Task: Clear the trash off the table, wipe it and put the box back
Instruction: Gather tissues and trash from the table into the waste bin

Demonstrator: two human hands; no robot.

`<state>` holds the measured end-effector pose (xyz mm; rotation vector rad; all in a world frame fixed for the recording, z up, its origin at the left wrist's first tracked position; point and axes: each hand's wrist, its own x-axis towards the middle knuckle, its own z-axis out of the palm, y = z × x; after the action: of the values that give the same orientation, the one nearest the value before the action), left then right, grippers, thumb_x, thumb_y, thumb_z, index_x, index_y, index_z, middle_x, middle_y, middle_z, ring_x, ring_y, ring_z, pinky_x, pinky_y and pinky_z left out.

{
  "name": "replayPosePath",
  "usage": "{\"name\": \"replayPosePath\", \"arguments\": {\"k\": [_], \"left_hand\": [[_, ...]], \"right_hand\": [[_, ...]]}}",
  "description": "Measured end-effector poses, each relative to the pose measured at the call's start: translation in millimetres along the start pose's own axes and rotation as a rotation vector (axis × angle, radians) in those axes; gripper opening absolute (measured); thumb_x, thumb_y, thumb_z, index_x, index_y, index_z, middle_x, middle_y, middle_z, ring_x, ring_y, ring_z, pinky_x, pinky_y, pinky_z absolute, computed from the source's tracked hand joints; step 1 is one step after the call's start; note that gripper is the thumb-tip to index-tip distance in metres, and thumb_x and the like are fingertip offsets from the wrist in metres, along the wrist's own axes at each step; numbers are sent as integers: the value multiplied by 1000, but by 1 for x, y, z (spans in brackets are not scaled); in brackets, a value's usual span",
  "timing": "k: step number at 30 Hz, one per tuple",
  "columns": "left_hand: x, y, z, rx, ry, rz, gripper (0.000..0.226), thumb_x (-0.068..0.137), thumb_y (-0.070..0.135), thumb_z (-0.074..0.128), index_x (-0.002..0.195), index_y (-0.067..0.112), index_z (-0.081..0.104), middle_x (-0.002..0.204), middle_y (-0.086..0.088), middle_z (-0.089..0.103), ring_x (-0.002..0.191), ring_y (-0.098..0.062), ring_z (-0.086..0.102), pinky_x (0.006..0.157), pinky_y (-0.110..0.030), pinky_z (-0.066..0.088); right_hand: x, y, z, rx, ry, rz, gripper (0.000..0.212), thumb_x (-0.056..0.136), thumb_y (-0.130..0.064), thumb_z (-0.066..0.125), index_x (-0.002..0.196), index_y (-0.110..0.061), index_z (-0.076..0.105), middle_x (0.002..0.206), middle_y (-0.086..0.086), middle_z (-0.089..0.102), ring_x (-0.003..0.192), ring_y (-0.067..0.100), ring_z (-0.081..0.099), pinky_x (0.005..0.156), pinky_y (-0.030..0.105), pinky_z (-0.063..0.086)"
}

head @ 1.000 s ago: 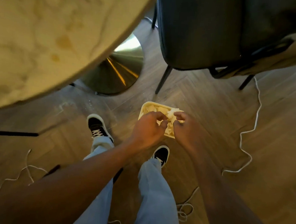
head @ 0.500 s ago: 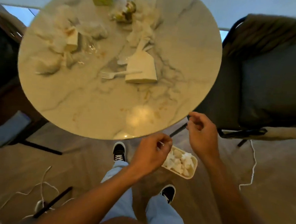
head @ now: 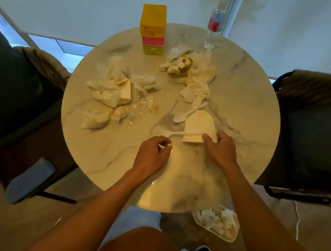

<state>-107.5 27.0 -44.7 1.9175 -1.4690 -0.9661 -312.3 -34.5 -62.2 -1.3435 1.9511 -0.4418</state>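
Marble-patterned round worktop (head: 241, 95) carries most of the trash: crumpled napkins (head: 106, 93) on the left, more napkins (head: 197, 90) and a crushed wrapper (head: 179, 65) toward the far middle, a plastic spoon (head: 183, 116), a plastic fork (head: 172, 133) and a flattened paper container (head: 198, 127) nearest the person. Yellow-and-pink box (head: 153, 29) stands upright at the far edge, with a water bottle (head: 214, 28) to its right. Right hand (head: 220, 148) rests at the near right corner of the paper container, thumb touching its edge, fingers spread around that corner; not yet clamped on it. Left hand (head: 153, 154) hovers just short of the fork's tines, fingers curled loosely together; it appears to hold nothing, though I cannot tell for certain. Foam tray (head: 217, 223) on the floor, below the worktop's near right edge, already holds wadded napkins. Judgement: step in hand is collecting the container and fork. To do it well, pinch the container firmly and take the fork lying across it in the same lift, keep it level so residue does not drip, then drop both into the tray. Box should stay put until wiping starts.
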Motion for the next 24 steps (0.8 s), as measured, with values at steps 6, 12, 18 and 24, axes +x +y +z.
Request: {"name": "replayPosePath", "arguments": {"k": [6,12,18,24], "left_hand": [[66,-19,-57,221,171,133,20,87,18,62,106,18,68,109,-2,63,97,-20,57,84,-35,48],[96,-48,-98,546,282,125,34,75,13,68,109,14,68,117,-14,57,103,-36,52,80,-41,44],[88,-69,-95,484,174,18,32,83,7,57,114,13,65,119,-15,55,99,-37,57,77,-41,49],[72,-59,-95,214,248,26,29,88,1,51,110,12,67,104,-10,65,93,-26,61,75,-30,45]], "right_hand": [[6,-27,10,-6,54,95,68,81,-47,67,136,-13,47,132,13,53,117,32,52,96,42,45],[-1,-48,10,85,173,92,55,82,-32,71,130,-14,52,128,14,54,113,31,53,92,39,43],[-12,-65,1,142,305,48,43,86,-21,67,127,-14,55,125,14,50,113,30,51,94,38,41],[-28,-69,-9,234,394,-22,35,90,-14,60,125,-13,56,120,9,50,91,14,48,80,26,40]]}}
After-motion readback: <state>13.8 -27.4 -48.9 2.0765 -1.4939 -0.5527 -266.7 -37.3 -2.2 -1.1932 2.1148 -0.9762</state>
